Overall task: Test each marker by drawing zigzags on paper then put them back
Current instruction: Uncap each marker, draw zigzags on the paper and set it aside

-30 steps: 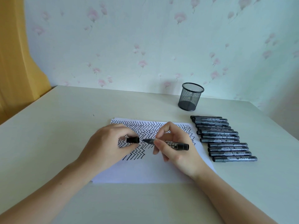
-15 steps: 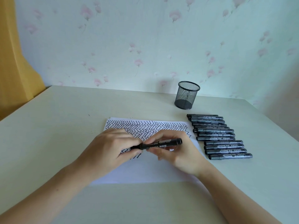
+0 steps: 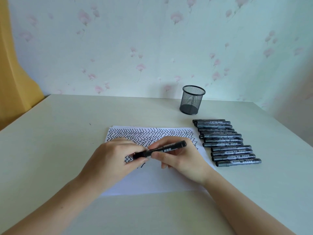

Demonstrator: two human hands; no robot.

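Head view: my left hand [image 3: 115, 160] pinches the cap end and my right hand [image 3: 183, 160] pinches the barrel of a black marker [image 3: 160, 149] above the zigzag-covered paper [image 3: 152, 180]. Capping appears complete; next, I lay it beside the marker row [image 3: 227, 143].

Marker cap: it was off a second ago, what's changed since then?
The left hand brought the cap to the tip and pushed it on; the marker is now capped, held by both hands, the right hand on its barrel. Nothing was let go. The row of markers, the paper and the empty mesh cup stayed as they were.
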